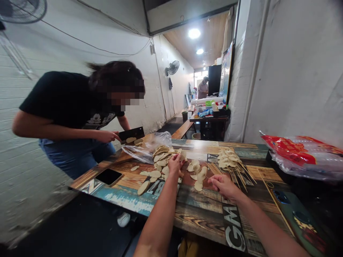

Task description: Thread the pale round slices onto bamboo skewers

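My left hand (174, 164) is at the front of a heap of thin beige oval slices (160, 156), its fingers pinched on a single beige slice (183, 155). My right hand (223, 184) is closed on a thin wooden skewer, most of which is hidden. At its far end several folded beige slices (199, 177) hang over the table. Loose slices (154, 174) lie scattered left of my left wrist. Beyond my right hand rests a pile of filled skewers (229, 159), their sticks pointing towards me, with bare bamboo sticks (213, 168) beside it.
Across the patterned wooden table (198, 214), a co-worker (66, 103) holds a wide black cleaver (131, 135) over slices. A clear plastic bag (146, 148) lies by the heap. A black phone (108, 177) is left, a green phone (297, 217) right, near red plastic packages (302, 153).
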Demonstrator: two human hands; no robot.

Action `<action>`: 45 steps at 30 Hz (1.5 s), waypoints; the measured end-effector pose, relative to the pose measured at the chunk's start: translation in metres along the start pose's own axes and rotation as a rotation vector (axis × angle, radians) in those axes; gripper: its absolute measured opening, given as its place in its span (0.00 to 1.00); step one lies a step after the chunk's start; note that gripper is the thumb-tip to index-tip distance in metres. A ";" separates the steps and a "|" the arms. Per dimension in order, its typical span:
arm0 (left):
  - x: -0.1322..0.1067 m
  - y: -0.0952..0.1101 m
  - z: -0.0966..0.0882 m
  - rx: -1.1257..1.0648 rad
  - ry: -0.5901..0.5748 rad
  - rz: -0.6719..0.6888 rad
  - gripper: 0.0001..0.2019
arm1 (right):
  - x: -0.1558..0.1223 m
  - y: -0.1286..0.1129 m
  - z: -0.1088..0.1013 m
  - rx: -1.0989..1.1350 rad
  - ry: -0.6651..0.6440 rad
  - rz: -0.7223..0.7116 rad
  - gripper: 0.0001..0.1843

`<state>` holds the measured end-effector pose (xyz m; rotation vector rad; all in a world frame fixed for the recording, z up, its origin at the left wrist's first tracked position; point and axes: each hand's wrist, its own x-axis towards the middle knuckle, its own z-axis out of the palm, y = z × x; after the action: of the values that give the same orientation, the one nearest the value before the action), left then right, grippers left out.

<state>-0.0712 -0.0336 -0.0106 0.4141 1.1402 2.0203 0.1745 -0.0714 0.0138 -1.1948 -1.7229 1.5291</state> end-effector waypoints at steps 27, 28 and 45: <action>-0.007 0.000 0.006 0.057 -0.118 0.105 0.22 | -0.002 -0.001 0.002 -0.005 0.003 -0.014 0.11; -0.008 0.000 0.006 0.055 -0.125 0.099 0.22 | -0.001 0.000 0.002 -0.014 0.004 -0.031 0.11; -0.008 -0.002 0.005 0.043 -0.112 0.012 0.19 | 0.009 0.012 0.002 -0.071 0.038 -0.146 0.14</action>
<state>-0.0622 -0.0361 -0.0086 0.5502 1.1166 1.9604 0.1718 -0.0653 0.0000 -1.0987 -1.8106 1.3615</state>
